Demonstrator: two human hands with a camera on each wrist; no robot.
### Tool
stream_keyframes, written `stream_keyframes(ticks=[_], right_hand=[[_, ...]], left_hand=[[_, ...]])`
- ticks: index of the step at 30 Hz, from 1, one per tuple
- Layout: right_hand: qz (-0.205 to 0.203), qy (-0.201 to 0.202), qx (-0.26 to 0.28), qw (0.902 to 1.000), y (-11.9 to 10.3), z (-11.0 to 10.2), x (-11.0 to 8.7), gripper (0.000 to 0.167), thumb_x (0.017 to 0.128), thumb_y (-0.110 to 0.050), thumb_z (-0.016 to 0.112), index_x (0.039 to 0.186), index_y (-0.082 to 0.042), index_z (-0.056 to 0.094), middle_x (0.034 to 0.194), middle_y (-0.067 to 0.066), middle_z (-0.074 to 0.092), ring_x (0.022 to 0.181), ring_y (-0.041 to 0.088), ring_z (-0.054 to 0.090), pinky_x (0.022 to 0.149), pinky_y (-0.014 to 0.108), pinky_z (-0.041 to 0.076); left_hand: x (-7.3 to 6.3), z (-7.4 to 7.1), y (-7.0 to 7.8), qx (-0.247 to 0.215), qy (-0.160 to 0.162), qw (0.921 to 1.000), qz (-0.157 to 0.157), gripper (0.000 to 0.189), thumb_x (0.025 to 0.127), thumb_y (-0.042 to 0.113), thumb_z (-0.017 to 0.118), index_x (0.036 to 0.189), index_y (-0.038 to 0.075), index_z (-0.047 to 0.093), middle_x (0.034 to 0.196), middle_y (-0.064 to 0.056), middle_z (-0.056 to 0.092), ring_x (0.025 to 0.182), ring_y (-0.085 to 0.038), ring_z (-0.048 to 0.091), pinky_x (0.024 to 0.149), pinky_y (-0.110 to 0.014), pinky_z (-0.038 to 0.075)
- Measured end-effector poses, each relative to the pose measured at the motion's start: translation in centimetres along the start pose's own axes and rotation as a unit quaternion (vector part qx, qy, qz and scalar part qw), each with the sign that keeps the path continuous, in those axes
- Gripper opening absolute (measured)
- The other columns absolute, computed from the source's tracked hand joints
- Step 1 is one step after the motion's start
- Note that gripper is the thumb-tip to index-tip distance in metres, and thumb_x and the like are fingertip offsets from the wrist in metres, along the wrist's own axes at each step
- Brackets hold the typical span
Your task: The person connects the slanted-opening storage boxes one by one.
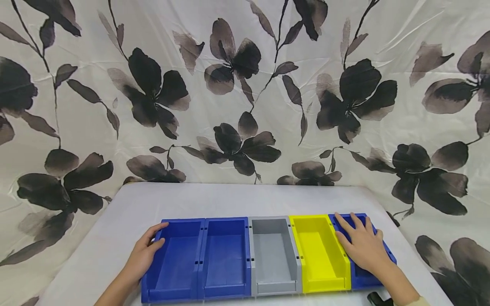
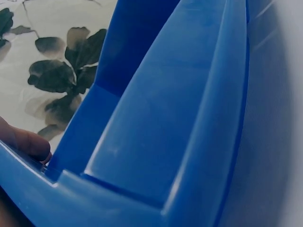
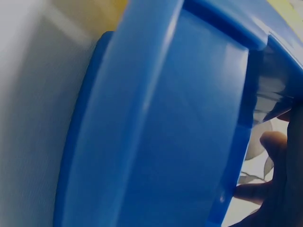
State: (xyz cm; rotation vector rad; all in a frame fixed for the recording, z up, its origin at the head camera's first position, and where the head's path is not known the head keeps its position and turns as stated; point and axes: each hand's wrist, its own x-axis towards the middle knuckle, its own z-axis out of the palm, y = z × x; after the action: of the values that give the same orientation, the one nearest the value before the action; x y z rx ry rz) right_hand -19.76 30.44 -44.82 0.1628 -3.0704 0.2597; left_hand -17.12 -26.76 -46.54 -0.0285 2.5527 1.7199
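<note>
A row of joined plastic storage bins lies across the table in the head view. From the left come a blue bin (image 1: 178, 255), a second blue bin (image 1: 226, 259), a grey bin (image 1: 273, 259), a yellow bin (image 1: 321, 250) and another blue bin (image 1: 363, 278). My left hand (image 1: 142, 253) rests against the left rim of the leftmost bin, its fingertips near the far corner. My right hand (image 1: 363, 244) lies spread over the rightmost blue bin, the thumb by the yellow bin's edge and fingertips toward the far rim. The wrist views show these end bins close up.
The bins stand on a white table (image 1: 229, 197). A white curtain (image 1: 291, 127) with dark flowers hangs behind it. Part of a black object (image 1: 377, 298) shows at the near right, beside my right forearm.
</note>
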Motion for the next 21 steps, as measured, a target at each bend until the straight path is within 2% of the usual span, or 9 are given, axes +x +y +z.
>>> stream_keyframes(ticks=[5,8,13,18,20,21], right_hand=[[0.005,0.004,0.005,1.0000,-0.2,0.2,0.3,0.066,0.099,-0.059,0.034,0.151,-0.019,0.036,0.147,0.034,0.028,0.127,0.070,0.012,0.086,0.084,0.010],[0.005,0.008,0.006,0.9999,-0.5,0.3,0.7,0.065,0.100,-0.058,0.033,0.150,-0.018,0.039,0.146,0.035,0.028,0.126,0.070,0.012,0.085,0.084,0.010],[0.005,0.018,-0.002,0.9998,-0.9,0.3,1.4,0.064,0.100,-0.057,0.033,0.148,-0.016,0.042,0.146,0.035,0.029,0.126,0.070,0.013,0.085,0.084,0.012],[0.008,0.009,-0.009,0.9999,-1.1,0.0,1.6,0.068,0.099,-0.059,0.035,0.148,-0.013,0.041,0.146,0.033,0.031,0.127,0.068,0.017,0.087,0.083,0.016],[0.008,0.014,-0.019,0.9997,-1.0,-0.3,1.8,0.068,0.098,-0.058,0.038,0.147,-0.011,0.042,0.144,0.033,0.035,0.125,0.067,0.024,0.087,0.081,0.022],[0.006,0.019,-0.024,0.9995,-0.9,-0.4,1.9,0.068,0.098,-0.057,0.040,0.146,-0.009,0.043,0.142,0.032,0.039,0.124,0.065,0.029,0.086,0.079,0.026]], left_hand=[[0.8,-0.1,-0.2,0.009,0.006,0.9995,0.029,0.045,0.103,0.010,0.044,0.147,0.007,0.036,0.153,-0.023,0.025,0.139,-0.044,0.021,0.105,-0.060,0.022],[1.2,-0.4,-0.2,0.015,0.010,0.9991,0.039,0.045,0.103,0.010,0.044,0.147,0.007,0.036,0.153,-0.024,0.025,0.139,-0.043,0.020,0.105,-0.060,0.022],[1.5,-0.7,-0.3,0.000,0.006,0.9997,0.023,0.046,0.103,0.011,0.045,0.148,0.008,0.035,0.156,-0.022,0.020,0.142,-0.044,0.010,0.108,-0.063,0.016],[1.5,-1.2,-0.3,0.002,0.008,0.9999,0.009,0.047,0.103,0.016,0.047,0.148,0.010,0.036,0.156,-0.021,0.022,0.142,-0.044,0.011,0.108,-0.063,0.015],[1.5,-1.3,-0.2,0.004,0.012,0.9999,0.010,0.047,0.103,0.018,0.047,0.148,0.010,0.037,0.155,-0.021,0.024,0.142,-0.044,0.014,0.108,-0.062,0.016],[1.5,-1.5,-0.1,0.008,0.017,0.9997,0.014,0.046,0.104,0.019,0.046,0.148,0.009,0.038,0.155,-0.020,0.026,0.142,-0.042,0.016,0.110,-0.055,0.019]])
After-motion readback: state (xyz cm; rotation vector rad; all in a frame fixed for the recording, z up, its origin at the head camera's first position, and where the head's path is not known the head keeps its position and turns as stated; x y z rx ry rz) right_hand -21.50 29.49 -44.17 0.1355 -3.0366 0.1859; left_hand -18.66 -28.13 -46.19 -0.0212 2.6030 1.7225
